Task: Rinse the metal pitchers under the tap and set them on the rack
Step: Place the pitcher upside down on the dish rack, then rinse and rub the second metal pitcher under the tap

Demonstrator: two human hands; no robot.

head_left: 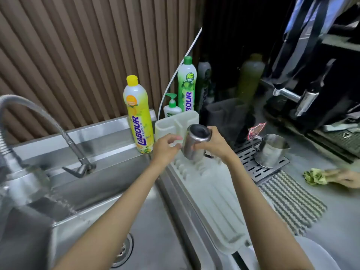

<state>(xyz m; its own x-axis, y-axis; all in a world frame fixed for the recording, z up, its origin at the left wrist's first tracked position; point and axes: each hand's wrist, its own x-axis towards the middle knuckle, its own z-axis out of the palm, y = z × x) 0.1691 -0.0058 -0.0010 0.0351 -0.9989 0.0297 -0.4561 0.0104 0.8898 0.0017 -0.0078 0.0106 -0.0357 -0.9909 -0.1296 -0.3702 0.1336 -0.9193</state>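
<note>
- The steel sink (109, 193) fills the lower left of the frame; the tap (48, 121) arches over it from the far left and I see water running at the left edge.
- The white drying rack (212, 207) runs down the middle, just right of the sink.
- At the right of centre a second metal pitcher (270, 151) stands on a perforated drip tray (253, 170).
- A yellow detergent bottle (137, 115) and a green detergent bottle (187, 84) stand behind the rack's upper end.
- My right hand (212, 145) is closed around the small metal pitcher (195, 143), tilted above the rack's top end.
- My left hand (167, 148) touches the pitcher's side with curled fingers; I cannot tell if it really grips.
- At the right edge, another person's hand (344, 179) lies beside a green cloth (314, 176).
</note>
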